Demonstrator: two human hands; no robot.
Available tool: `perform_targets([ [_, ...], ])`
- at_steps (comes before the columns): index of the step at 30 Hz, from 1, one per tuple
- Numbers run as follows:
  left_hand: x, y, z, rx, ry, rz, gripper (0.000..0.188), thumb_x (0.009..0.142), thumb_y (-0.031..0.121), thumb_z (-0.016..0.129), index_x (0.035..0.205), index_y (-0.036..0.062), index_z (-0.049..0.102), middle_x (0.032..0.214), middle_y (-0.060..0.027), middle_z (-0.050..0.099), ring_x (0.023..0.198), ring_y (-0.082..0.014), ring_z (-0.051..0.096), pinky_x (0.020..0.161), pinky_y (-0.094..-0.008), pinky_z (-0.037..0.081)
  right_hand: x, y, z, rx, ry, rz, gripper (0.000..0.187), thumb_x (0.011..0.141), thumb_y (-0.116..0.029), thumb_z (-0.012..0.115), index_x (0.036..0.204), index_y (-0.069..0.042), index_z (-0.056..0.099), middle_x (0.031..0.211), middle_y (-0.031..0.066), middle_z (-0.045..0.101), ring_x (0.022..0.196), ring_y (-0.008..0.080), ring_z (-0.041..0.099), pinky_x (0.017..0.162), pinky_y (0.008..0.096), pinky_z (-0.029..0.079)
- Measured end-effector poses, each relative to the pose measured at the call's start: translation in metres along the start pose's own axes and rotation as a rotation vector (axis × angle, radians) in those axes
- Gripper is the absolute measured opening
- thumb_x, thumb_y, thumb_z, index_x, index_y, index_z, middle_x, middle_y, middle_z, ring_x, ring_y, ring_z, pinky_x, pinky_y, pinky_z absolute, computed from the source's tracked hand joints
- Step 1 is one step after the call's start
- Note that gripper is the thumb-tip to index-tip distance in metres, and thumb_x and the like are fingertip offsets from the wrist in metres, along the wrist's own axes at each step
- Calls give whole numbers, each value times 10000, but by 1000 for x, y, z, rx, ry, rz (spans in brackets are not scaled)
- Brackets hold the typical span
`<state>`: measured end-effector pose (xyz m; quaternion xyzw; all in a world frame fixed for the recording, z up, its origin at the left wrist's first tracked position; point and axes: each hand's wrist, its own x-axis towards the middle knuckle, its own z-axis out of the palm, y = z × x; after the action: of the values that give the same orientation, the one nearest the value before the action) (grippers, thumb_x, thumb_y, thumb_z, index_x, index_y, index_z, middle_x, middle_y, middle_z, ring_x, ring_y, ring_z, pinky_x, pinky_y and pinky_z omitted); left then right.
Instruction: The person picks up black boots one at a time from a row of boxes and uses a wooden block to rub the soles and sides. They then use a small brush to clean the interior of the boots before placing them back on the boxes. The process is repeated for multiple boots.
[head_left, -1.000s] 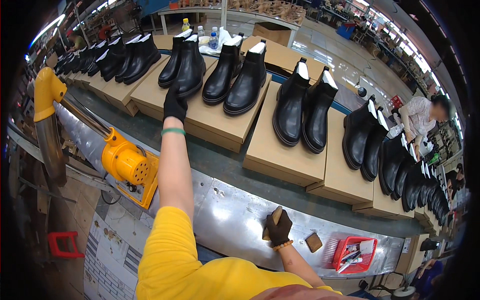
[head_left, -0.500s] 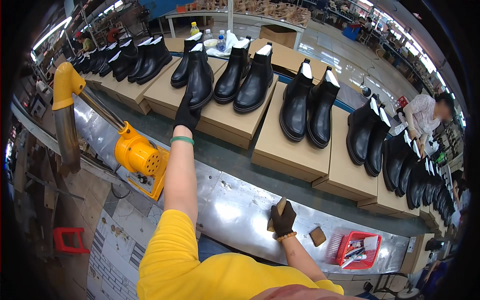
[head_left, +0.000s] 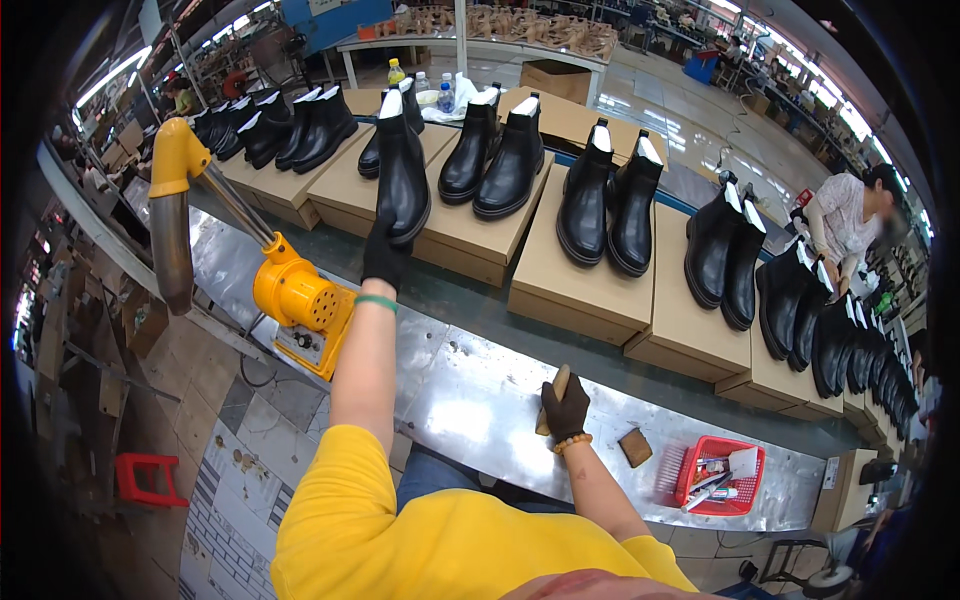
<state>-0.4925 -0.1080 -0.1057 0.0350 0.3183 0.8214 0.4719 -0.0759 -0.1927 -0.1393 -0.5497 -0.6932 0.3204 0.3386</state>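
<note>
My gloved left hand [head_left: 386, 255] reaches out and grips the toe of a black ankle boot [head_left: 403, 175], which has white paper stuffed in its top. The boot overhangs the near edge of a cardboard box, and its mate [head_left: 368, 158] is mostly hidden behind it. Low over the metal ledge [head_left: 470, 400], my gloved right hand [head_left: 567, 405] is closed around a tan, elongated piece [head_left: 562, 380]. Its exact kind is unclear because the fingers cover much of it. Beside that hand lies a small brown block [head_left: 635, 447].
Black boot pairs [head_left: 610, 205] stand on cardboard boxes [head_left: 590, 290] along a green conveyor. A yellow jointed-arm machine [head_left: 300, 295] is mounted at left. A red basket [head_left: 720, 475] with tubes and tools sits at right. Another person [head_left: 845, 220] works at far right.
My left hand has drawn the boot a little toward me, apart from its mate. My right hand stays in nearly the same place. The view has shifted slightly.
</note>
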Motion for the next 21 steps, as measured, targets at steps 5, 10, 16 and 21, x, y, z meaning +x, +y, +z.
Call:
perform_targets([
  [5,-146,-4,6,-153,-222,-97,499,799,198,612,1268,69,503,1269,-144,539,1188,-346,491,1007,-579,367,-1,2,3,-30,19,-43,332,763,-273,660,946,-11,568,802,204,615,741,373,618,658,422,486],
  [10,-245,-23,-42,-226,-230,-291,579,783,308,579,1317,111,472,1295,-140,530,1103,-368,561,902,-583,445,1,3,5,22,-15,-6,443,780,-338,669,1075,-28,556,896,205,640,841,385,627,737,430,492],
  [16,-294,-28,-77,-255,-379,-471,654,765,302,571,1368,103,414,1278,-173,535,1026,-394,596,746,-568,518,6,-32,5,924,-327,506,332,859,-204,602,1153,-89,498,924,59,558,650,171,578,578,320,538],
  [21,-311,-27,-69,-139,-450,-584,710,764,322,604,1404,118,373,1292,-155,528,1070,-361,581,739,-525,524,7,-98,-29,1503,-418,529,316,889,-403,591,1054,-138,538,803,29,575,599,165,558,543,310,501],
])
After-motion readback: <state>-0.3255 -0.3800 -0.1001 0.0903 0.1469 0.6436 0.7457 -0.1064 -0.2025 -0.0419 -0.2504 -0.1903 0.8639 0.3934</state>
